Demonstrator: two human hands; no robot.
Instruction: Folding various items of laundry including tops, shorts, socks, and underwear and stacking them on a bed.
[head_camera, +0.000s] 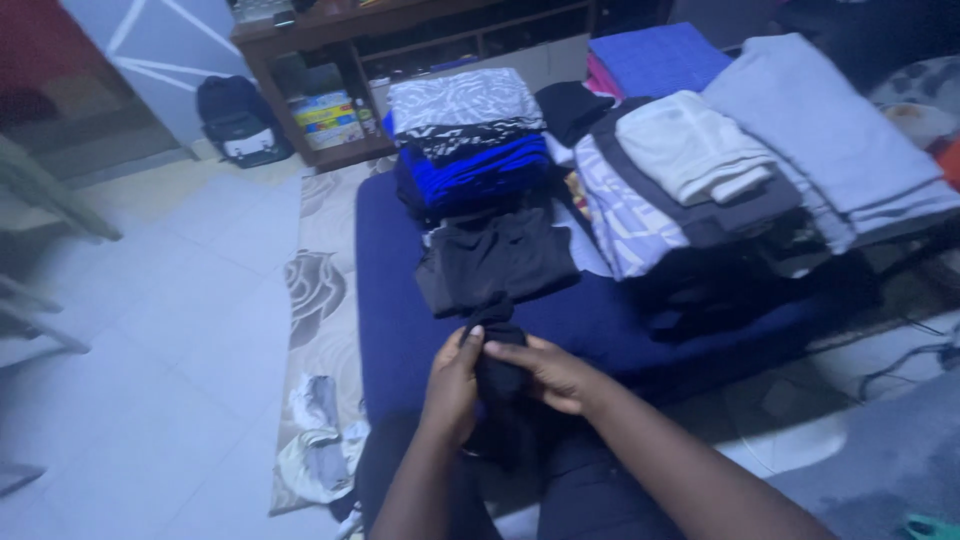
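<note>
Black fabric, a small dark garment (497, 362), hangs between both hands low in the middle of the frame, just in front of the near edge of a dark blue mattress (400, 330). The left hand (452, 385) grips its left side with the thumb laid over the cloth and the fingers curled behind it; the right hand (553, 373) meets it from the right, its fingers (520, 350) pressed together and pinching the upper edge. The piece looks light, soft and limp, drooping downward below the grip, so it would sag wherever it is not supported; the top edge or corners, where the hands already are, seem the natural places to hold it. It does not look slippery or fragile.

Just above the hands a folded black shirt (497, 258) lies flat on the mattress. Beyond it, at upper centre, rises a stack of folded clothes (468, 135) in blue, black and grey print. To the right sit more piles, topped by a cream folded cloth (692, 145) and grey folded sheets (820, 125). A black backpack (240, 120) rests on the tiled floor at upper left beside a wooden shelf unit (330, 60), and crumpled pale cloth (315, 450) lies on a patterned rug (320, 260) at lower left.
</note>
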